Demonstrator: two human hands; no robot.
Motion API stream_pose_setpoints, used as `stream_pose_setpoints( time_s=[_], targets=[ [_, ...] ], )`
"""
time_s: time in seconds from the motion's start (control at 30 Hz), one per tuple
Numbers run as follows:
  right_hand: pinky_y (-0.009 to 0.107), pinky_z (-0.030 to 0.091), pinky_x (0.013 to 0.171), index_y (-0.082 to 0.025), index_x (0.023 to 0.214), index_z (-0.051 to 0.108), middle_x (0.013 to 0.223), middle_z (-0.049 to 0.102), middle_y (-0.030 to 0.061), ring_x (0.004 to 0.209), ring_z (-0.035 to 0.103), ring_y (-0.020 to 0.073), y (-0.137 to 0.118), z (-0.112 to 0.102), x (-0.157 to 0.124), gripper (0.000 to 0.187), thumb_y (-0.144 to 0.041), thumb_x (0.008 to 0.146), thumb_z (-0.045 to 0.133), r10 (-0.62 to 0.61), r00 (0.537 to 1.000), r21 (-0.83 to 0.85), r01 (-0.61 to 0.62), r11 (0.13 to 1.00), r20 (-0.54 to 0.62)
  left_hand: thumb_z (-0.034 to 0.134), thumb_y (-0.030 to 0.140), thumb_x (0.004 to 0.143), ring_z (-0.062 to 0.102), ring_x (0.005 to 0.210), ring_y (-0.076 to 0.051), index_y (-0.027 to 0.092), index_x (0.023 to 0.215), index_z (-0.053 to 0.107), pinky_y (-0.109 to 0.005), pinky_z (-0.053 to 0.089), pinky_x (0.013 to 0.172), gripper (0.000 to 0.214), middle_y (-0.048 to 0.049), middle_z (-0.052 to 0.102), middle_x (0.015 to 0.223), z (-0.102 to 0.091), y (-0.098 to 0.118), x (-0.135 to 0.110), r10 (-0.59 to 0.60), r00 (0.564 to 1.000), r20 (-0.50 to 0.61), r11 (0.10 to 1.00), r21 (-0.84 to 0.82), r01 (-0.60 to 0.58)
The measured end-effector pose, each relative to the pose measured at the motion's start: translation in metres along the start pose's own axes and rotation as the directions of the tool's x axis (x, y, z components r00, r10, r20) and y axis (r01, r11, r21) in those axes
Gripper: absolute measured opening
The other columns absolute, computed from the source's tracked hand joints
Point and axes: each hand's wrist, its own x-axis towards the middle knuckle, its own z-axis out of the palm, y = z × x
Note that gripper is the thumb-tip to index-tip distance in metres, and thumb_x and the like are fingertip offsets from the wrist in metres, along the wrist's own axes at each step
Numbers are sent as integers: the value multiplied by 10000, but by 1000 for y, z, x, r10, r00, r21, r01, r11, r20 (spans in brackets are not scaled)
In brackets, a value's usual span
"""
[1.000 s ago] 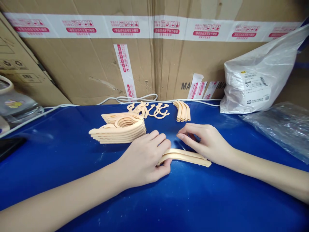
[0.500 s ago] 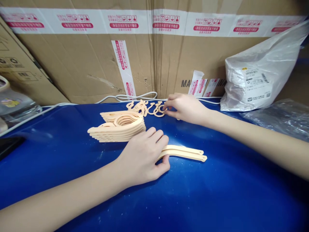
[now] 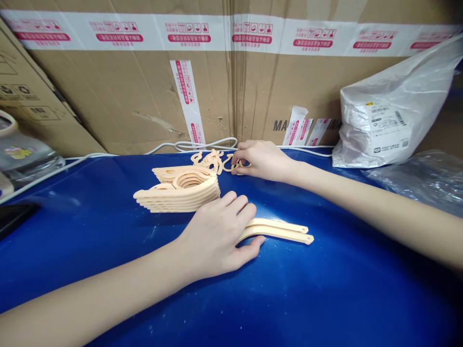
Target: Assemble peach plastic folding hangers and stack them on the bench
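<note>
My left hand (image 3: 220, 236) lies over a pair of cream plastic hanger arms (image 3: 278, 229), its fingers curled round their near ends, the thumb stretched along the front. The arms' far ends stick out to the right; the gripped ends are hidden. At the back, my right hand (image 3: 262, 161) has thumb and fingers closed at a cream plastic hook (image 3: 236, 167), partly covered by the fingers. Just left of it is a loose heap of hooks (image 3: 213, 161). A neat stack of folded cream hangers (image 3: 177, 193) stands behind and left of my left hand.
Cardboard boxes (image 3: 137, 91) wall off the back of the blue tabletop (image 3: 289, 299). A white cable (image 3: 170, 144) runs along their foot. A white plastic bag (image 3: 383, 120) and clear film (image 3: 419, 173) lie at right; a jar (image 3: 21, 149) and a black object (image 3: 18, 217) at left.
My right hand has moved left, closer to the heap, over the hooks at its right end. My left thumb has stretched out to the right; the hanger arms stay under that hand.
</note>
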Motion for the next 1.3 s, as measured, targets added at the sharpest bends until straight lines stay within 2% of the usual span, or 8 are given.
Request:
stream_pose_setpoints(
  time_s=[0.5, 0.67, 0.8, 1.0, 1.07, 1.13, 1.23, 1.3],
  targets=[
    [326, 350, 758, -93, 954, 702, 1001, 682, 130, 895, 603, 229, -8, 7, 16, 237, -208, 938, 495, 28, 1000, -50, -28, 998, 2, 470, 377, 915, 504, 743, -207, 165, 830, 571, -337, 387, 615, 250, -39, 573, 792, 0, 0, -2, 16, 1000, -21, 1000, 14, -16],
    [327, 349, 759, -129, 947, 706, 944, 661, 98, 881, 579, 215, -10, -5, -12, 252, -262, 960, 493, -39, 999, -31, 38, 999, -33, 461, 351, 924, 505, 716, -196, 169, 797, 559, -323, 380, 595, 242, -34, 574, 767, -1, 0, -1, 37, 998, -48, 998, 49, -35],
    [314, 371, 741, -142, 920, 707, 909, 646, 73, 827, 574, 191, -20, -12, -48, 226, -251, 955, 512, -146, 989, 122, 149, 981, -32, 474, 335, 923, 527, 712, -194, 169, 786, 565, -316, 400, 598, 234, -38, 600, 772, 2, 0, -1, 66, 994, -82, 994, 89, -59],
    [306, 370, 683, -150, 886, 709, 801, 621, 46, 732, 547, 173, -31, -12, -85, 229, -284, 952, 534, -158, 985, 205, 168, 964, -64, 423, 546, 940, 572, 722, -211, 133, 863, 622, -316, 416, 595, 465, -72, 646, 792, -10, 7, 1, 174, 959, -223, 976, 170, -137],
    [312, 369, 688, -158, 895, 714, 804, 625, 46, 726, 547, 172, -33, -11, -90, 240, -305, 954, 533, -163, 984, 231, 174, 957, -66, 386, 504, 963, 575, 710, -192, 158, 866, 620, -297, 398, 595, 429, -47, 634, 773, -27, 2, 7, 88, 971, -224, 990, 124, -61],
    [315, 373, 709, -172, 922, 715, 824, 637, 40, 742, 556, 168, -34, -8, -93, 238, -325, 955, 535, -153, 986, 274, 164, 948, -61, 360, 470, 969, 587, 757, -183, 193, 918, 619, -279, 377, 618, 383, -26, 653, 834, -48, -14, 16, -110, 957, -267, 987, 84, 137],
    [295, 374, 706, -176, 920, 702, 816, 641, 22, 742, 557, 147, -35, -3, -96, 214, -319, 952, 547, -117, 990, 348, 136, 928, -76, 374, 505, 938, 529, 692, -184, 210, 899, 626, -282, 329, 617, 390, -13, 623, 762, -75, -58, 32, -520, 836, -178, 828, 137, 544],
    [278, 372, 685, -175, 899, 695, 797, 632, 13, 717, 543, 131, -34, -2, -96, 188, -306, 942, 567, -105, 991, 389, 128, 912, -79, 407, 535, 927, 513, 704, -178, 177, 951, 649, -313, 387, 711, 432, -34, 626, 811, -82, -94, 41, -594, 804, -40, 793, 145, 592]
  ],
)
